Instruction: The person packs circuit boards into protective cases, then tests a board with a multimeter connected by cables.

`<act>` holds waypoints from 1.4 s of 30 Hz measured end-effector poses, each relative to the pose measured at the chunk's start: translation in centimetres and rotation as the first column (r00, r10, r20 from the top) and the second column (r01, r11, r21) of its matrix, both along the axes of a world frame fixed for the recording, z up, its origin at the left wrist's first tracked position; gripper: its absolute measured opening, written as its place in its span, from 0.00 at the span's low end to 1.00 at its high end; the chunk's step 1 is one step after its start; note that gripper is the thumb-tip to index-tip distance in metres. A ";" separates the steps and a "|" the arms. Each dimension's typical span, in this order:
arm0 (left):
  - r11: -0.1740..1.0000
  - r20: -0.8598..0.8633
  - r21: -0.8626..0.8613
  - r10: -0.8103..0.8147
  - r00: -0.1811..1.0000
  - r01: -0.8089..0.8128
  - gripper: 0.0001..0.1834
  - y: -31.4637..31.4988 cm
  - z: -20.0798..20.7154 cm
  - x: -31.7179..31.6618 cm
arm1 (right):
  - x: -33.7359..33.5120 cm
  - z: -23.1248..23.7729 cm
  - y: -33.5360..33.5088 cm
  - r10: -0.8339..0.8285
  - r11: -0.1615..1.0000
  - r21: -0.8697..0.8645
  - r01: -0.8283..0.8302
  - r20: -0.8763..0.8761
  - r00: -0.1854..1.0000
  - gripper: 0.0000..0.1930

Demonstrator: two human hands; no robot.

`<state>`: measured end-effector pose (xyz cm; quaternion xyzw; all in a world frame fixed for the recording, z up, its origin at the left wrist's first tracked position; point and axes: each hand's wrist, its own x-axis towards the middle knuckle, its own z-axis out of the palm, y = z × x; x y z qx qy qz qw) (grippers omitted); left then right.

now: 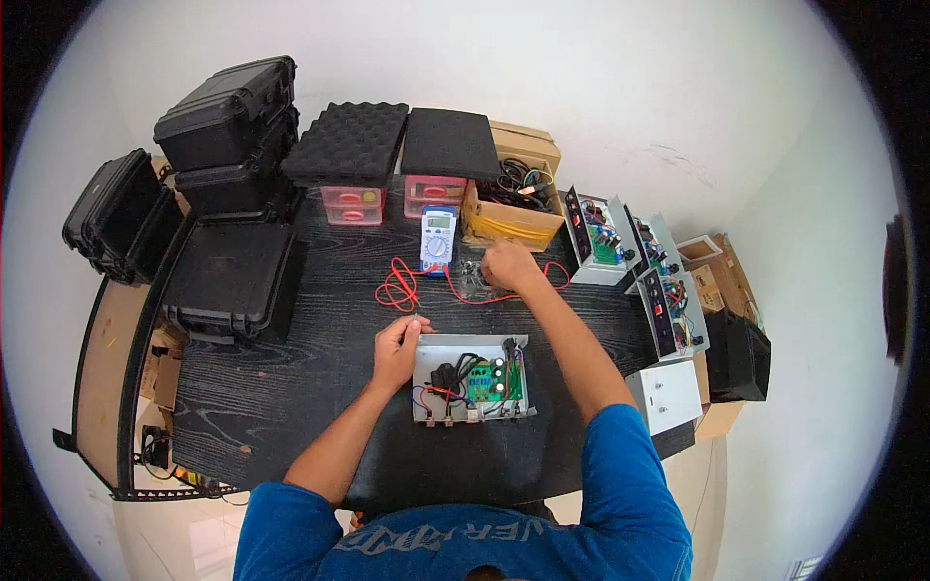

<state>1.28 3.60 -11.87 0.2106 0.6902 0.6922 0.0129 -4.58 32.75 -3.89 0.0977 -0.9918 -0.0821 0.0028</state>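
An open light-grey metal case point(424, 356) lies near me on the table, with a green circuit board point(511, 382), black cables point(448, 376) and thin coloured wires inside. At its far left corner is my left hand point(395, 353), closed with thumb and fingers pinched together; what they hold is too small to make out. My right hand point(510, 264) reaches forward with curled fingers at a clear plastic bag point(475, 283) of small parts. Its fingertips are partly hidden. Left of the bag lies a blue and white multimeter point(439, 238) with red test leads point(395, 287).
Black hard cases point(232, 276) are stacked at the left. Foam sheets point(450, 142) rest on small pink drawer boxes point(353, 206) at the back, beside a cardboard box point(513, 211) of cables. Several open cases with circuit boards point(605, 242) and a white closed case point(668, 395) line the right edge.
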 end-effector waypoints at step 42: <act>0.999 -0.033 -0.036 -0.018 0.999 0.017 0.15 0.2 0.4 0.3 | -1.2 -1.4 1.1 -0.026 0.992 -0.121 0.037 0.086 0.996 0.04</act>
